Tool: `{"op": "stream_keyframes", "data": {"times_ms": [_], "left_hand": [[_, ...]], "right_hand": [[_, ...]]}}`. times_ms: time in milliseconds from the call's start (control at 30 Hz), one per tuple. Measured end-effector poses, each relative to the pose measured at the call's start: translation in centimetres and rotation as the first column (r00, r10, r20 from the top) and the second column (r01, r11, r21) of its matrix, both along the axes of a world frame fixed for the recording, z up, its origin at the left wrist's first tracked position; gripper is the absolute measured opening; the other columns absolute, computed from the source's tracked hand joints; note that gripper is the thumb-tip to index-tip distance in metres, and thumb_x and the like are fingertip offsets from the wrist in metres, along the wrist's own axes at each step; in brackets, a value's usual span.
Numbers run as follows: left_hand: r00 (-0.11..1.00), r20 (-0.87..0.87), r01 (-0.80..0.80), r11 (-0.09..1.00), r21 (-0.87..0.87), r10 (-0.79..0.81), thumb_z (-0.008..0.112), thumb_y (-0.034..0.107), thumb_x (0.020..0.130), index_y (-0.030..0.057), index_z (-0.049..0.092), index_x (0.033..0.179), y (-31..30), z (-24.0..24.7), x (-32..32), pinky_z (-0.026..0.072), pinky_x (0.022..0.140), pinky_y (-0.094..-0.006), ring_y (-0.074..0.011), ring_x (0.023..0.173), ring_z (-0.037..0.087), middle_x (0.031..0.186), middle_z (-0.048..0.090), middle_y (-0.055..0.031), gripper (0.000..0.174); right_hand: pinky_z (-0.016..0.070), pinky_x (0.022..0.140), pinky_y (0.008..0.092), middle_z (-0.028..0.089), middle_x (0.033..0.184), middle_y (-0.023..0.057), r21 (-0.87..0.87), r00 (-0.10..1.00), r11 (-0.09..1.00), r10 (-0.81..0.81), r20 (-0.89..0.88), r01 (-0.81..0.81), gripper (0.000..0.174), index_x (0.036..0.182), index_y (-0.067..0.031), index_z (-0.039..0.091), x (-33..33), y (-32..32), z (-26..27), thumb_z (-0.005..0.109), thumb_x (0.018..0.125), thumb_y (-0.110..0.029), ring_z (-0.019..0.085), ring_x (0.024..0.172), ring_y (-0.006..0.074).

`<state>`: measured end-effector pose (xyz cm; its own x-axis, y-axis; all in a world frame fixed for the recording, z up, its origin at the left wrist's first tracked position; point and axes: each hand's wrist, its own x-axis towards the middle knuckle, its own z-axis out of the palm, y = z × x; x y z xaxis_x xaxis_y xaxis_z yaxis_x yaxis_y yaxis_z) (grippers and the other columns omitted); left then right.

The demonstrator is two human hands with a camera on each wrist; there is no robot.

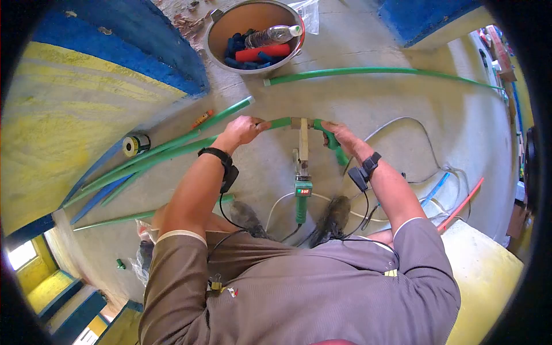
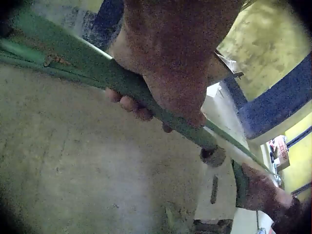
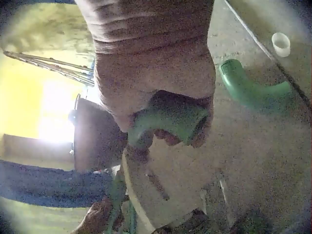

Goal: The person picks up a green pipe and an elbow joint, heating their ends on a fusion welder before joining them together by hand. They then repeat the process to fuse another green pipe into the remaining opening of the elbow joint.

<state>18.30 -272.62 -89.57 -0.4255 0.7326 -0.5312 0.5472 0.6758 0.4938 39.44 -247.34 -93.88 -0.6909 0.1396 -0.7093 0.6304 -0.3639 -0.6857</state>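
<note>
My left hand (image 1: 244,130) grips a long green plastic pipe (image 1: 280,123) near its end, fingers wrapped round it in the left wrist view. In my right hand (image 1: 344,140) is a green elbow fitting (image 3: 170,119), gripped with curled fingers. Between the hands stands a pipe welding iron (image 1: 302,201) with a green handle and a lit red display. Its flat metal plate (image 1: 304,146) points away from me. Pipe end and elbow sit at opposite sides of the round heating head (image 2: 213,156) on the plate. The handle is down between my shoes.
Several green pipes (image 1: 155,158) lie at left, near a spool (image 1: 135,145). Beyond stands a bucket (image 1: 214,49) holding a bottle and blue pieces; another pipe (image 1: 368,71) lies beside it. Cables (image 1: 428,135) curl at right. Another elbow (image 3: 248,92) and a white ring (image 3: 281,45) lie on the floor.
</note>
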Motion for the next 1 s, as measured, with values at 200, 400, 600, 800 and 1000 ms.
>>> {"op": "stream_keyframes", "data": {"times_ms": [200,400,600,800,1000], "left_hand": [[0.997,0.075,-0.023,0.999,-0.036,0.025,0.046,0.047,0.094,0.0119,0.065,0.117,0.3,-1.3,0.5,0.0476,0.087,-0.0419,-0.0367,0.101,0.061,0.111,0.065,-0.018,0.046],[0.994,0.112,0.001,1.0,0.008,-0.002,0.047,0.048,0.094,0.0109,0.066,0.114,-0.5,0.9,0.5,0.0483,0.085,-0.0425,-0.0372,0.097,0.062,0.107,0.066,-0.0181,0.047],[0.992,0.111,-0.061,0.998,-0.029,0.064,0.053,0.053,0.09,0.0129,0.07,0.109,-2.8,4.5,1.8,0.0497,0.08,-0.0419,-0.035,0.089,0.064,0.096,0.069,-0.0169,0.047],[0.987,0.07,-0.14,0.984,-0.108,0.148,0.062,0.054,0.083,0.0176,0.072,0.104,-4.4,8.8,4.2,0.0487,0.069,-0.0426,-0.033,0.073,0.062,0.082,0.067,-0.0179,0.043],[0.982,0.065,-0.173,0.984,-0.049,0.176,0.065,0.054,0.081,0.0192,0.072,0.105,-5.3,9.7,6.8,0.0479,0.065,-0.0411,-0.0326,0.067,0.06,0.076,0.065,-0.0184,0.043]], "right_hand": [[0.0463,0.06,0.0306,0.056,0.076,0.0033,-0.025,0.999,0.999,0.03,-0.02,-0.03,0.038,0.104,-0.0051,0.059,-0.1,0.1,0.2,0.057,0.093,-0.041,0.055,0.066,0.0143],[0.0445,0.063,0.0286,0.056,0.076,0.0025,-0.052,0.991,0.993,0.104,-0.083,-0.109,0.041,0.107,-0.0046,0.059,-0.3,0.2,1.1,0.056,0.093,-0.043,0.054,0.069,0.0131],[0.048,0.067,0.0288,0.059,0.083,0.0031,-0.008,0.961,0.963,0.268,-0.071,-0.269,0.044,0.112,-0.006,0.057,0.3,-0.1,4.5,0.059,0.091,-0.045,0.057,0.074,0.0136],[0.0458,0.067,0.0278,0.059,0.083,0.0021,0.039,0.909,0.912,0.41,-0.071,-0.409,0.044,0.111,-0.0048,0.058,0.9,-1.2,9.0,0.06,0.091,-0.044,0.055,0.075,0.0116],[0.0438,0.064,0.0261,0.057,0.08,0.0006,0.047,0.951,0.953,0.302,-0.068,-0.299,0.042,0.107,-0.0046,0.06,4.0,-2.6,9.6,0.061,0.09,-0.043,0.053,0.073,0.0099]]}}
